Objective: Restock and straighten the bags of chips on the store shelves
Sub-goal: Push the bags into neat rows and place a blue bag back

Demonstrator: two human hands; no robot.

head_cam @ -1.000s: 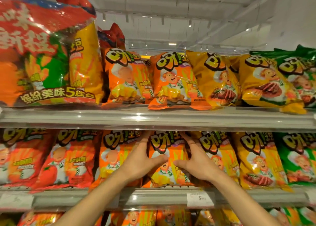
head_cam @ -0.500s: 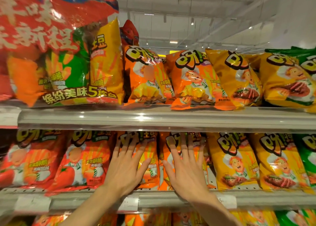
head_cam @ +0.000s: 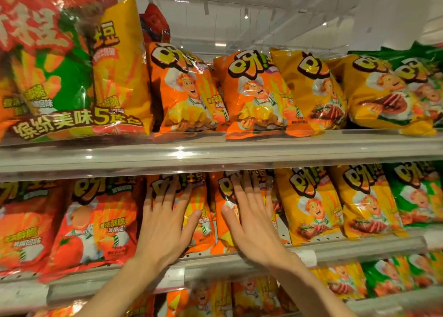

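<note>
Both hands lie flat, fingers straight and slightly spread, on two orange bags standing side by side on the middle shelf (head_cam: 359,248): the left hand (head_cam: 165,223) presses the left bag (head_cam: 200,211), the right hand (head_cam: 251,223) the right bag (head_cam: 225,197). The hands are just apart, thumbs pointing toward each other. Red bags (head_cam: 96,225) stand to the left, yellow bags (head_cam: 309,204) to the right.

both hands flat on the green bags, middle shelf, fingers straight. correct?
Not quite: the bags are orange, not green. The head view shows the left hand and right hand flat, fingers straight, on two orange bags on the middle shelf. The green bags stand far right, untouched.
</note>
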